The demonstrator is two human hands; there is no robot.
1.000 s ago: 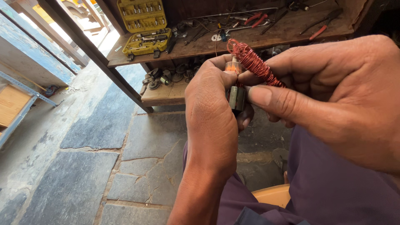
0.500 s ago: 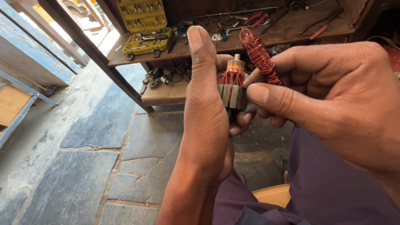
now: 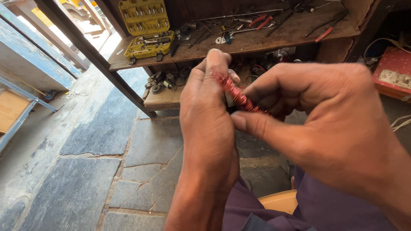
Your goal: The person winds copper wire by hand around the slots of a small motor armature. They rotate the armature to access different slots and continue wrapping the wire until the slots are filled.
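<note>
the left hand is raised in front of the chest, back to the camera, its fingers curled around a small motor part that is almost wholly hidden; only a pale sliver shows by the fingertips. the right hand comes in from the right, thumb and forefinger pinched narrow on a coil of red wire that runs up between the two hands. both hands are closed on the piece, so the coil sits in mid-air, above the lap and the stone floor.

to do this well, it seems best to keep the left grip firm and steady so the core does not turn, and to pull the wire with the right hand in line with the strands, not sideways, since thin wire of this kind probably kinks or snaps easily. the blur hides how tightly the strands sit.

behind, on the wooden shelf, a yellow case stands open, its lid up, with sockets and bits in rows in both halves. loose pliers with red handles lie on the shelf, outside any box.
</note>
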